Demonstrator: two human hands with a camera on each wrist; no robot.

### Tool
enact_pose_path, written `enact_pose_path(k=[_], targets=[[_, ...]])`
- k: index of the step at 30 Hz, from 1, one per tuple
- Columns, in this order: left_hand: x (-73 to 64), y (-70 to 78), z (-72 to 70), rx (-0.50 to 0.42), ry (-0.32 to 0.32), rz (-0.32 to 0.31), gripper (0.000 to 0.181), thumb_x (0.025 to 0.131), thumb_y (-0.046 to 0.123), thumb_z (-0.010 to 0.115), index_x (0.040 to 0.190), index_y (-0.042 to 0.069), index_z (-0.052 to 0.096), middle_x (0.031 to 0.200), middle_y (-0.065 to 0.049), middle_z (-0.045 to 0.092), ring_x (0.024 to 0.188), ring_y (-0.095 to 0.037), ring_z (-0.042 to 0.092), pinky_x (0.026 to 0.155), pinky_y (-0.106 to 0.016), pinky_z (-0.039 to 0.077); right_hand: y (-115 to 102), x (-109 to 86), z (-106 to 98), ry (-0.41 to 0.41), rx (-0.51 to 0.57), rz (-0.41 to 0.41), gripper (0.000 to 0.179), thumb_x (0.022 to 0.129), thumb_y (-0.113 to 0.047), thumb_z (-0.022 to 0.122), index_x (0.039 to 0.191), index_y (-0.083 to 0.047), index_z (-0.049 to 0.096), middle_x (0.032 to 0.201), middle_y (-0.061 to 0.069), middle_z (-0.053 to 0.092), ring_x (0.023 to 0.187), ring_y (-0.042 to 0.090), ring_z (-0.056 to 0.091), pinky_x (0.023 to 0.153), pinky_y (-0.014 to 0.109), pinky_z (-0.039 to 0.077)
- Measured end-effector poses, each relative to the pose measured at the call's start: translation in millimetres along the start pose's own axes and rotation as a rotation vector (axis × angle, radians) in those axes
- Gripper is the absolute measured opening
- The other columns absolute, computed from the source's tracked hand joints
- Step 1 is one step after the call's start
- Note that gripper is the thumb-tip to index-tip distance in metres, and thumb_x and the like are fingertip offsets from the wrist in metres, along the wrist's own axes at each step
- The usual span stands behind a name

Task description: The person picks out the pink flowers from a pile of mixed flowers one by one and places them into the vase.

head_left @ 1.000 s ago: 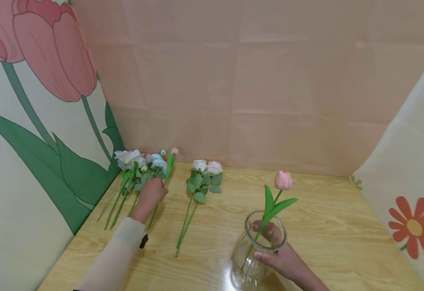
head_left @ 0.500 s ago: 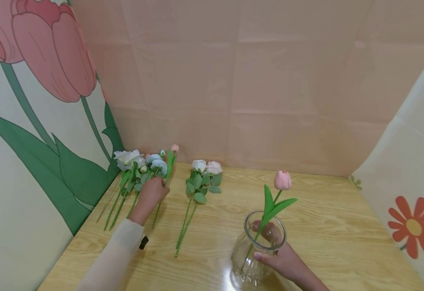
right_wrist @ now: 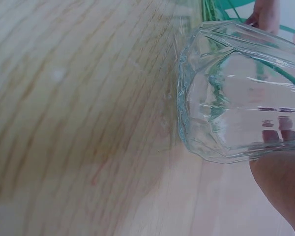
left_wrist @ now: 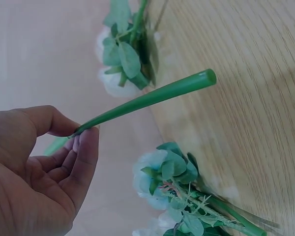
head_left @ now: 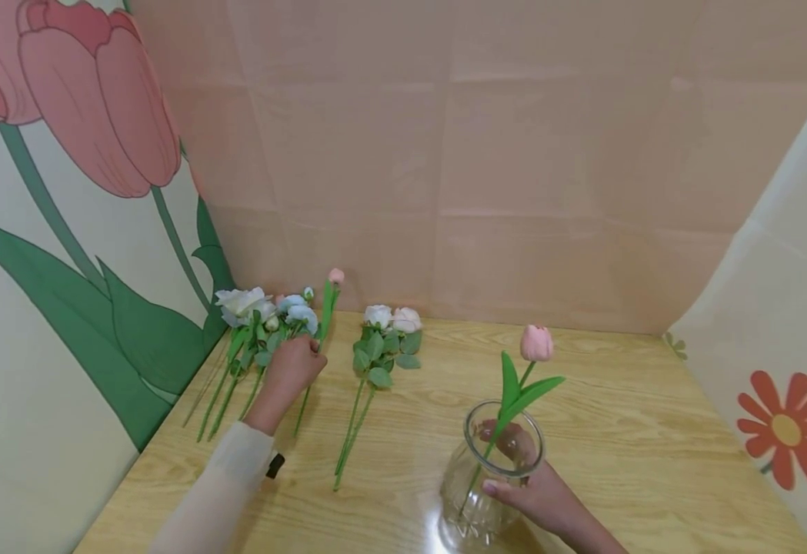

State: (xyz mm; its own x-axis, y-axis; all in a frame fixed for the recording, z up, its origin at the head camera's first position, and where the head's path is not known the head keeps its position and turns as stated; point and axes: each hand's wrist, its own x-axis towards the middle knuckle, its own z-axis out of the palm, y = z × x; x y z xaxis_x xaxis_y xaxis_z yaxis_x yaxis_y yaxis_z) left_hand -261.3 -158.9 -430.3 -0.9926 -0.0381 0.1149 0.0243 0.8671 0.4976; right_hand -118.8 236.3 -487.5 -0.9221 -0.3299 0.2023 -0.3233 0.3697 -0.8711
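Head view: left hand (head_left: 294, 371) holds a pink tulip (head_left: 327, 312) just beside the blue and white flowers (head_left: 258, 329) at far left, bloom pointing away from the person. Left wrist view: thumb and forefinger pinch its green stem (left_wrist: 147, 100), the other fingers curled in toward the palm; the lower end looks clear of the wooden table (left_wrist: 246, 128). Right hand (head_left: 529, 486) is wrapped round the upper part of a clear glass vase (head_left: 453, 492), thumb on the near side, fingers visible through the glass; some fingertips too blurred to place. A second pink tulip (head_left: 522, 398) leans in the vase, and two pale roses (head_left: 377, 348) lie between the vase and the left group. Handling estimate: tulip light, probably artificial; stem smooth, fairly stiff, possibly bendable; leaves and bloom softer. Best hold: mid-stem, below the leaves, light pinch; avoid squeezing the bloom. If the stem rolls in the pinch, the middle finger behind it should help. Vase: likely heavier, rigid, slippery, breakable; steady it with a full wrap below the rim, thumb opposing fingers.
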Motion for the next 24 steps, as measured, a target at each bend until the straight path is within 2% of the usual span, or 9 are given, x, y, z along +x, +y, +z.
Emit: enact_pose_path(k=[4,11,17,19,24], targets=[[-1.6,2.2,-2.2,0.004,0.005,0.003,0.021,0.09,0.017,0.058,0.103,0.003,0.066,0.09,-0.01,0.068,0.067,-0.021,0.056,0.064,-0.038,0.049,-1.0,-0.4,-0.4,-0.004,0.0,-0.026,0.071,0.086,-0.01,0.079,0.144,-0.006,0.039,0.146,0.025,0.049,0.134,0.056,0.04,0.098,0.077,0.037],[-5.9,5.8,-6.5,0.005,0.032,0.023,0.024,0.088,0.016,0.059,0.104,0.001,0.068,0.092,-0.012,0.071,0.075,-0.025,0.062,0.072,-0.044,0.054,0.1,-0.6,-0.3,-0.007,0.009,-0.057,0.072,0.085,-0.008,0.078,0.145,-0.006,0.039,0.146,0.025,0.05,0.133,0.058,0.04,0.096,0.077,0.038],[-9.0,7.7,-8.3,-0.012,0.037,0.027,0.027,0.088,0.017,0.059,0.107,0.001,0.069,0.096,-0.012,0.072,0.077,-0.026,0.064,0.072,-0.044,0.054,-0.1,-0.4,0.8,0.005,-0.01,-0.073,0.071,0.084,-0.007,0.079,0.144,-0.005,0.04,0.142,0.023,0.054,0.131,0.057,0.043,0.098,0.077,0.037],[-9.5,8.1,-8.9,-0.019,0.038,0.03,0.028,0.088,0.017,0.058,0.108,0.001,0.069,0.096,-0.012,0.073,0.077,-0.026,0.065,0.071,-0.044,0.055,-0.2,-0.4,1.0,0.006,-0.019,-0.083,0.071,0.084,-0.007,0.079,0.144,-0.005,0.04,0.142,0.022,0.054,0.131,0.054,0.044,0.098,0.076,0.037],[-10.2,9.5,-9.0,-0.025,0.047,0.04,0.029,0.087,0.017,0.058,0.108,0.001,0.07,0.094,-0.011,0.073,0.081,-0.028,0.067,0.073,-0.045,0.055,-0.7,-1.7,0.2,0.008,-0.027,-0.082,0.07,0.084,-0.007,0.079,0.144,-0.008,0.041,0.141,0.019,0.055,0.134,0.036,0.048,0.1,0.074,0.037]])
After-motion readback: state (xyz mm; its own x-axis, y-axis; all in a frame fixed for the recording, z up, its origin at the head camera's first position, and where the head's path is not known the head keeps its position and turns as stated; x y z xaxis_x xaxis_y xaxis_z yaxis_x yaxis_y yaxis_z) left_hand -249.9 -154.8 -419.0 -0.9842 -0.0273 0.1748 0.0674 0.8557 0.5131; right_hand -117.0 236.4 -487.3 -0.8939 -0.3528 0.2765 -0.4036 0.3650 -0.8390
